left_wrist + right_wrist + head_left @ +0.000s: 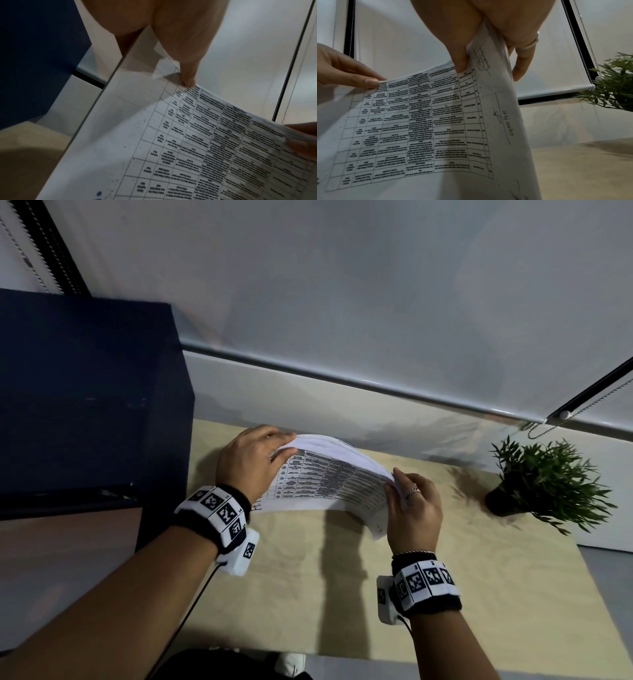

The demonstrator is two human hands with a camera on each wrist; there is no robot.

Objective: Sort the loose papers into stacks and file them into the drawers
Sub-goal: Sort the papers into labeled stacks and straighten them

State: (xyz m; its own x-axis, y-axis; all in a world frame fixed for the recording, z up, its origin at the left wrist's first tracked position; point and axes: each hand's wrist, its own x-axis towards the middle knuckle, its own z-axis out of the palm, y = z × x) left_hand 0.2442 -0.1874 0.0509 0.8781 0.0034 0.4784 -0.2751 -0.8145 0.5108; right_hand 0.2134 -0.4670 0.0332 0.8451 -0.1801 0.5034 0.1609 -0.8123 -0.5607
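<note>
It looked like an office: a pale wooden worktop (445, 594), a dark blue cabinet (85, 392), roller blinds (376, 302), a small potted plant (544, 484).

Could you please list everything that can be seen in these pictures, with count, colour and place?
papers: one sheaf, white with a printed black table, held bowed above the table
table: one, pale wood, under the hands
cabinet: one, dark blue, on the left beside the table
potted plant: one, green in a black pot, on the table's far right
roller blind: white, behind the table
left hand: pinches the sheaf's left edge
right hand: ringed, grips the sheaf's right edge
</note>
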